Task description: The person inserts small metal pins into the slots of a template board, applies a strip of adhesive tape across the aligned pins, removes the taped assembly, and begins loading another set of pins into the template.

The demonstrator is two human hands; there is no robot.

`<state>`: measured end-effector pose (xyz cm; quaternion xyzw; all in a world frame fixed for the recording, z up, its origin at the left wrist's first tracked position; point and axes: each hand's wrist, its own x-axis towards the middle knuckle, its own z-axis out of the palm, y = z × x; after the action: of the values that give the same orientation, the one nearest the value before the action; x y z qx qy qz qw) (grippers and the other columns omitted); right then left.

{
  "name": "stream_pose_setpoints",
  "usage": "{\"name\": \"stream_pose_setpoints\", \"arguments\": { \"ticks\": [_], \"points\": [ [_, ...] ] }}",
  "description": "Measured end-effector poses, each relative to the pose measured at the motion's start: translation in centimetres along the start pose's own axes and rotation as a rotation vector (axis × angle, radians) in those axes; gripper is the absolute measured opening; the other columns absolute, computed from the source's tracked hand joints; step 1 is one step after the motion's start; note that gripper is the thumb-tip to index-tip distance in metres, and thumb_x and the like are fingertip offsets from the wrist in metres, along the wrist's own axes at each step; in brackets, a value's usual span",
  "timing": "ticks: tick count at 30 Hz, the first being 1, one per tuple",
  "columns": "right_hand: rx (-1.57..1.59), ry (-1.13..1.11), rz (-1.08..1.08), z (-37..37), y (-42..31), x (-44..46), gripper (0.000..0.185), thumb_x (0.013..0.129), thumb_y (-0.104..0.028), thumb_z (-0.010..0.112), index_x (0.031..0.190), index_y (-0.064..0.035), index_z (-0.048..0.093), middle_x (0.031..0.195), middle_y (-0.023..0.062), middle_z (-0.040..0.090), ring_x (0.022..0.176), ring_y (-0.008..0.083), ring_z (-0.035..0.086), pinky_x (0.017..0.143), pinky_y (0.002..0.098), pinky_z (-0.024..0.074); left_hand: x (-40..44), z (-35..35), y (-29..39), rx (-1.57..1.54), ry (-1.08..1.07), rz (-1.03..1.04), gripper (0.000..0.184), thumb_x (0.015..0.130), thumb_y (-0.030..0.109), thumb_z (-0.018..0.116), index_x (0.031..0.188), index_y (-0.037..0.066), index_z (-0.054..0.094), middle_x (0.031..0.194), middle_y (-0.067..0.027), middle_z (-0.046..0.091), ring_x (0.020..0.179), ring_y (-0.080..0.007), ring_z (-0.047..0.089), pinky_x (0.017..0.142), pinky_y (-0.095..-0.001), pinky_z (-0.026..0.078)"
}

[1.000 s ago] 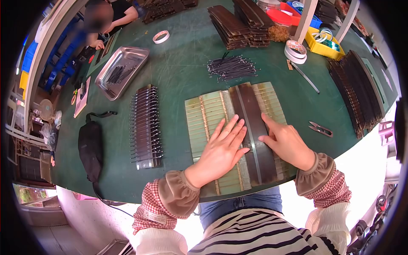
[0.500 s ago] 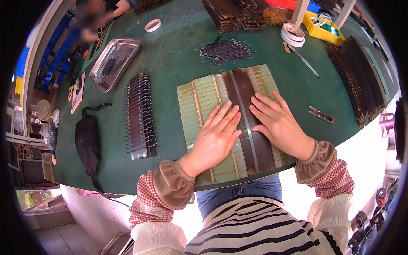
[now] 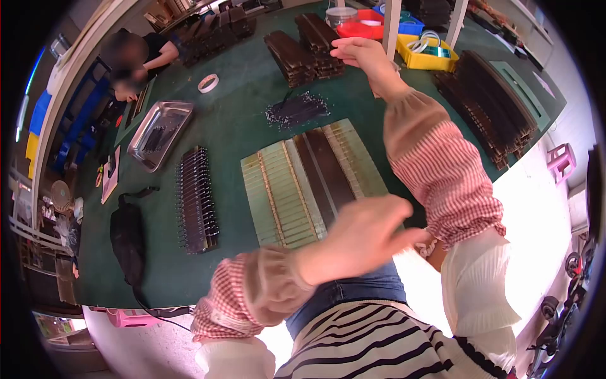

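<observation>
My right hand (image 3: pixel 369 60) is stretched out over the back of the table, beside a pale post, with its fingers extended and nothing visible in them. Blurred by motion, my left hand (image 3: pixel 360 234) hovers above the near right part of the pale green grooved board (image 3: pixel 281 196); its finger shape is smeared. A dark brown flat strip (image 3: pixel 322 167) with a grey line along its middle lies on the board. Beyond the board is a pile of thin black pieces with light tips (image 3: pixel 297 110). The white tape rolls are hidden behind my right arm and hand.
Left of the board lies a dark strip edged with pins (image 3: pixel 197 199), near a black pouch (image 3: pixel 128 237) and a metal tray (image 3: pixel 180 117). Brown stacks (image 3: pixel 290 57), a yellow bin (image 3: pixel 429 57) and more dark strips (image 3: pixel 483 104) stand farther back. A co-worker (image 3: pixel 154 54) sits far left.
Both hands have left the board. My right hand has moved forward to the back of the table; my left has shifted right and nearer my body. The camera view has tilted up.
</observation>
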<state>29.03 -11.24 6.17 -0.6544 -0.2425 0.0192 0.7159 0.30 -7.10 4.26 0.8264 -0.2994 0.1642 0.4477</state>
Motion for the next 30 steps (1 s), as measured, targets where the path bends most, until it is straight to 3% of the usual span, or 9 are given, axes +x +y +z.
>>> {"name": "stream_pose_setpoints", "arguments": {
  "ticks": [4, 8, 11, 13, 15, 18, 23, 25, 30],
  "points": [
    [-0.432, 0.166, -0.056, -0.7, 1.7, 4.3, 0.024, 0.089, -0.013, 0.061, 0.107, -0.0040, 0.074, 0.097, 0.0146, 0.075, 0.092, 0.0227, 0.072, 0.085, 0.0342, 0.0545, 3.6, 4.9, 2.7, -0.099, 0.105, -0.014, 0.023, 0.093, 0.023, 0.066, 0.092, 0.002, 0.056, 0.077, -0.0147, 0.056, 0.068, -0.0354, 0.059, 0.059, -0.0433, 0.046],
    [-0.798, 0.325, -0.240, -3.8, 2.8, 7.0, 0.026, 0.079, -0.010, 0.069, 0.105, -0.0072, 0.076, 0.093, 0.0159, 0.075, 0.090, 0.0273, 0.072, 0.084, 0.0374, 0.0542, 4.1, 5.1, 3.8, -0.405, 0.026, 0.265, 0.017, 0.093, 0.014, 0.061, 0.087, 0.001, 0.052, 0.073, -0.0123, 0.049, 0.062, -0.0329, 0.055, 0.055, -0.0423, 0.044],
    [-0.438, 0.505, 0.070, -7.7, 0.5, 7.7, 0.023, 0.083, -0.008, 0.066, 0.104, -0.0026, 0.076, 0.090, 0.0089, 0.075, 0.082, 0.0202, 0.072, 0.073, 0.0311, 0.0545, 1.9, 5.5, 7.4, -0.492, -0.062, 0.376, 0.019, 0.092, 0.009, 0.063, 0.082, 0.002, 0.048, 0.068, -0.0101, 0.042, 0.055, -0.0287, 0.049, 0.050, -0.0394, 0.040],
    [0.258, 0.683, 0.265, -11.0, 1.5, 10.1, 0.018, 0.092, -0.008, 0.057, 0.108, -0.0069, 0.066, 0.093, 0.0059, 0.074, 0.085, 0.0167, 0.071, 0.075, 0.0311, 0.0542, 0.8, 5.5, 7.8, -0.530, -0.075, 0.393, 0.021, 0.092, 0.010, 0.065, 0.082, 0.001, 0.048, 0.068, -0.0105, 0.042, 0.054, -0.0284, 0.048, 0.050, -0.0394, 0.039],
    [0.677, 0.735, 0.336, -12.5, 0.6, 9.6, 0.016, 0.097, -0.009, 0.051, 0.107, -0.0056, 0.063, 0.096, 0.0056, 0.073, 0.089, 0.0248, 0.070, 0.084, 0.0408, 0.0533, 0.2, 5.6, 7.8, -0.546, -0.099, 0.389, 0.023, 0.092, 0.010, 0.066, 0.081, 0.001, 0.048, 0.069, -0.0108, 0.042, 0.054, -0.0283, 0.047, 0.050, -0.0400, 0.038],
    [0.993, 0.731, 0.338, -12.6, -0.6, 8.7, 0.019, 0.099, -0.010, 0.047, 0.113, -0.0044, 0.059, 0.109, 0.0045, 0.069, 0.103, 0.0227, 0.066, 0.095, 0.0438, 0.0487, -0.2, 6.1, 6.8, -0.520, -0.135, 0.362, 0.022, 0.091, 0.010, 0.066, 0.082, 0.001, 0.048, 0.070, -0.0112, 0.043, 0.056, -0.0285, 0.048, 0.052, -0.0410, 0.039],
    [1.061, 0.462, 0.341, -10.6, -3.4, 8.3, 0.016, 0.100, -0.012, 0.048, 0.109, -0.0043, 0.059, 0.112, 0.0076, 0.065, 0.104, 0.0264, 0.061, 0.096, 0.0446, 0.0480, 0.8, 4.2, 4.7, -0.273, -0.018, 0.375, 0.010, 0.094, 0.008, 0.063, 0.093, 0.001, 0.057, 0.079, -0.0115, 0.054, 0.065, -0.0303, 0.056, 0.058, -0.0385, 0.046],
    [0.968, 0.397, 0.261, -8.4, -4.9, 7.2, 0.015, 0.100, -0.011, 0.049, 0.108, -0.0037, 0.059, 0.109, 0.0087, 0.065, 0.102, 0.0278, 0.061, 0.095, 0.0449, 0.0490, 2.7, 2.2, 2.1, -0.191, 0.079, 0.190, 0.009, 0.095, 0.007, 0.061, 0.102, 0.002, 0.060, 0.086, -0.0105, 0.060, 0.068, -0.0278, 0.060, 0.061, -0.0342, 0.049],
    [1.007, 0.257, 0.252, -2.3, -5.1, 5.8, 0.011, 0.095, -0.009, 0.054, 0.104, -0.0066, 0.059, 0.086, 0.0086, 0.066, 0.081, 0.0221, 0.064, 0.077, 0.0384, 0.0536, 9.3, -0.9, -1.1, -0.005, 0.358, -0.016, 0.016, 0.092, 0.007, 0.068, 0.105, 0.001, 0.059, 0.084, -0.0096, 0.063, 0.065, -0.0163, 0.059, 0.060, -0.0298, 0.047]
  ]
}}
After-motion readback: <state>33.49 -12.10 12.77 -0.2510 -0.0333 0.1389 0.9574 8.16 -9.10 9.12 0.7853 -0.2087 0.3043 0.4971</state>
